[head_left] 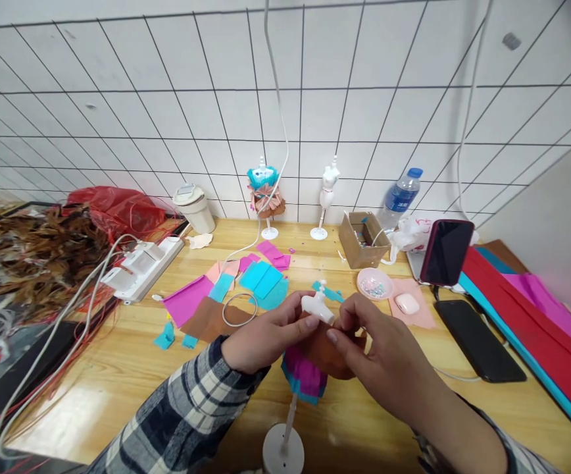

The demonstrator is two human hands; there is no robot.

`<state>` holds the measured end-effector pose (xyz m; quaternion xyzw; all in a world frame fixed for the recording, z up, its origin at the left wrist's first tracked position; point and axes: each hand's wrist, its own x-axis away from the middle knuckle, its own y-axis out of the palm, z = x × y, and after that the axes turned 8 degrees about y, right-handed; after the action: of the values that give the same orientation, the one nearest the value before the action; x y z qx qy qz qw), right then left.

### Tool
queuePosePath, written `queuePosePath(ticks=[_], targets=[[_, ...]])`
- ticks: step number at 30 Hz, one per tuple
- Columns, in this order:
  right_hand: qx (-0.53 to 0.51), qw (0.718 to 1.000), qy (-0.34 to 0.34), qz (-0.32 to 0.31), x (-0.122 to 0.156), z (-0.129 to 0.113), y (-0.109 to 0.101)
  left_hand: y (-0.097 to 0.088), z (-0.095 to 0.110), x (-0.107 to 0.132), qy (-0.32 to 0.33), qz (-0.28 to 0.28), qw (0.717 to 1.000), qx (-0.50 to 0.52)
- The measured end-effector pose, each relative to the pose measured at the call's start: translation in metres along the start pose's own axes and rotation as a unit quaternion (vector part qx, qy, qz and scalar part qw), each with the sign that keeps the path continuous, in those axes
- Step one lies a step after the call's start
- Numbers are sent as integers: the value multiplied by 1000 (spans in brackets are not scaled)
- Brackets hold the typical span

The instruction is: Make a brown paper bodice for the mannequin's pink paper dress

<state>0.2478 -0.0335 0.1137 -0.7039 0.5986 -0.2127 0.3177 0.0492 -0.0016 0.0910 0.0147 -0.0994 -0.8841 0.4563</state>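
Note:
A small white dress form (318, 305) on a round stand base (283, 449) tilts between my hands near the front of the table. Brown crepe paper (325, 349) wraps its body, over a magenta and blue paper skirt (305, 375). My left hand (278, 329) holds the form around its upper body, thumb pressed at the top edge of the brown paper. With thumb and fingers closed, my right hand (379, 349) pinches that paper at its right side. Left of my hands lie a brown paper sheet (206, 319) and a metal ring (239, 309).
Blue paper pieces (262, 280) and a magenta sheet (187, 299) lie at centre left. At the back stand a dressed form (264, 191), a bare form (329, 187), a cardboard box (362, 240) and a bottle (400, 197). A bead dish (374, 283) and black phone (480, 339) sit right.

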Motion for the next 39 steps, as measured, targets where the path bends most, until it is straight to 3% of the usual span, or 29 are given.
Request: queuePosePath(ticks=[4, 8, 15, 22, 27, 30, 34, 39], targets=[[-12, 1000, -4, 15, 2, 2, 3, 1, -12, 3, 18, 45, 999, -20], [-11, 1000, -15, -11, 4, 2, 3, 1, -18, 7, 46, 46, 998, -6], [-14, 999, -31, 1, 3, -5, -4, 3, -16, 13, 59, 32, 997, -22], [-109, 993, -7, -48, 6, -2, -11, 4, -26, 16, 36, 107, 989, 98], [-140, 988, 1, -62, 9, -1, -11, 9, -22, 22, 23, 155, 976, 149], [-138, 989, -11, -46, 8, -3, -12, 11, -19, 23, 20, 140, 977, 160], [-179, 981, -8, -80, 4, -5, -13, 10, -22, 24, 13, 119, 977, 174], [-245, 965, -2, -95, -3, -2, -8, 11, -23, 29, -1, 143, 971, 194]])
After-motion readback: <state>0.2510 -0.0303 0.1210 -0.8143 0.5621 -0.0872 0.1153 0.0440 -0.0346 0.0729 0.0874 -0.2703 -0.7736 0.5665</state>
